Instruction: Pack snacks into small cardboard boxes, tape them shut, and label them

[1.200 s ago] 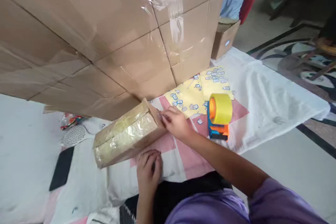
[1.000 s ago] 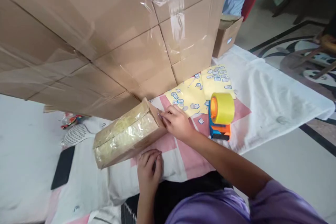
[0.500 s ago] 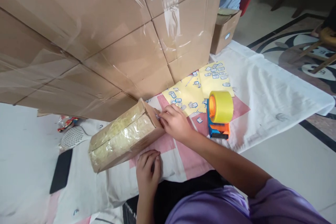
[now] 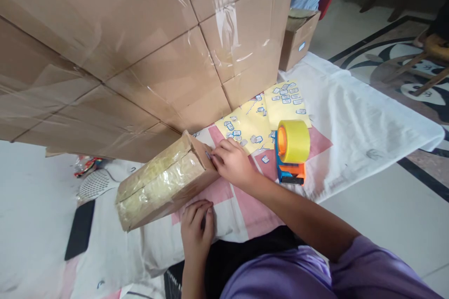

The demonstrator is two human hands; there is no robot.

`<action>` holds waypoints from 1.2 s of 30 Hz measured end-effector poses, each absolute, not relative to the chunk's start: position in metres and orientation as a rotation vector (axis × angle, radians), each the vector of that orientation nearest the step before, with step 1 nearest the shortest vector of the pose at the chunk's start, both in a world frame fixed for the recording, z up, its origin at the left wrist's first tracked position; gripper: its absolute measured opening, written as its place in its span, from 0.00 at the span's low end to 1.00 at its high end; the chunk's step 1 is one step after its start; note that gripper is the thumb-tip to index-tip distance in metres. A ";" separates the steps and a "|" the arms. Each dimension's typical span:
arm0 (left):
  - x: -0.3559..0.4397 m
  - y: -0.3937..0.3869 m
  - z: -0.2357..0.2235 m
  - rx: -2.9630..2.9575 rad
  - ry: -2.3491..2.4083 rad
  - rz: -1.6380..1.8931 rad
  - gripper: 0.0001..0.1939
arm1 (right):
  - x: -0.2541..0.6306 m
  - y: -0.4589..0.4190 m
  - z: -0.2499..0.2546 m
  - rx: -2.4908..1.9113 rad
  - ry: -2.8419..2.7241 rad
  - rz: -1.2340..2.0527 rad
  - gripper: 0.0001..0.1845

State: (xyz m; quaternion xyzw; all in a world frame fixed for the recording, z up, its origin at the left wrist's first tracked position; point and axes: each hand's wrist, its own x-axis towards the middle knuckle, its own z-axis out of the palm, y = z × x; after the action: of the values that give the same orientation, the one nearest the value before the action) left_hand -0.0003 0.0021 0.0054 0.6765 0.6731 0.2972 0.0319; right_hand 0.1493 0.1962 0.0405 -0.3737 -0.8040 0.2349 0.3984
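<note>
On the taped cardboard box (image 4: pixel 163 180), a label (image 4: pixel 207 154) is being touched by the right hand (image 4: pixel 233 161), grip unclear; near the box, the left hand (image 4: pixel 196 226) is being rested, loosely curled.

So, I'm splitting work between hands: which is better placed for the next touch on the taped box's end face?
Probably the right hand: it reaches that end of the taped cardboard box, while the left hand lies loosely curled, apart from it.

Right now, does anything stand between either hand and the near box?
Nothing visible does: the right hand is at one end of the near box; only cloth shows between the left hand and the box.
</note>
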 end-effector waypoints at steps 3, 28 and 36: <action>0.000 0.002 0.005 2.076 2.076 0.902 0.08 | 0.151 0.199 0.041 -0.897 -2.032 0.594 0.07; -0.052 0.002 0.064 1.639 2.848 1.708 0.26 | 0.165 0.200 0.048 -0.491 -2.012 1.119 0.22; -0.061 0.026 0.081 1.013 2.540 1.710 0.26 | 0.162 0.186 0.036 -0.561 -1.931 1.406 0.36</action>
State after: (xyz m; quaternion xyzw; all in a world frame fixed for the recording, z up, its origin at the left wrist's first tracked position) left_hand -0.0609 0.0263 0.0815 0.3138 0.7868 0.5298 -0.0420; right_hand 0.1616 0.1864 0.0361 -0.2154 -0.7408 0.5396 0.3371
